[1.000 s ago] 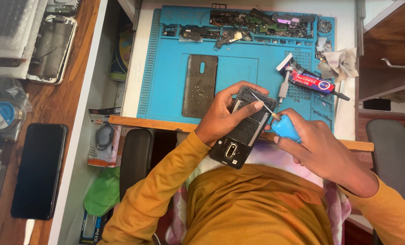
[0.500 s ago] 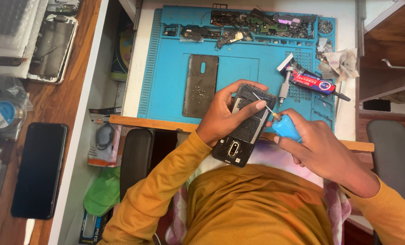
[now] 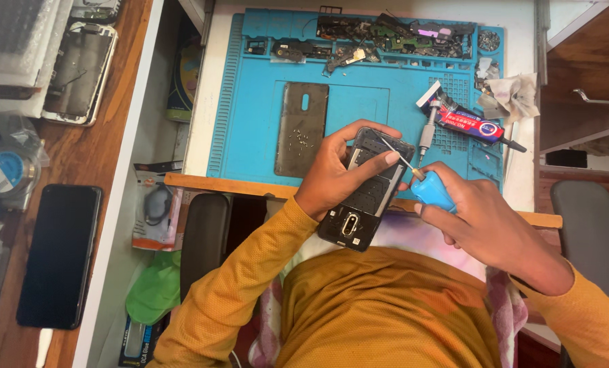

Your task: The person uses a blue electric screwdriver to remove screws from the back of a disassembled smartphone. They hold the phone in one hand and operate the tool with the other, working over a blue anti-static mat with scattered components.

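Over mat edge | left hand [image 3: 335, 174] grips phone [image 3: 369, 191] | right hand [image 3: 485, 225] screwdriver [image 3: 424, 184] on it

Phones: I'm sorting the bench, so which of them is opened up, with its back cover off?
The phone held in the left hand shows bare internals. The black phone on the wooden desk is closed.

mat [image 3: 257, 102] blue | screwdriver [image 3: 433, 192] handle blue | phone [image 3: 366, 194] black (sleeves mustard)

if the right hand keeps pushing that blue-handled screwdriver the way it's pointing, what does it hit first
Most likely the opened phone held in the left hand. The right hand aims the blue-handled screwdriver up-left, and its tip sits at the phone's upper part, close to the left fingertips. Depth is unclear, so contact is uncertain.
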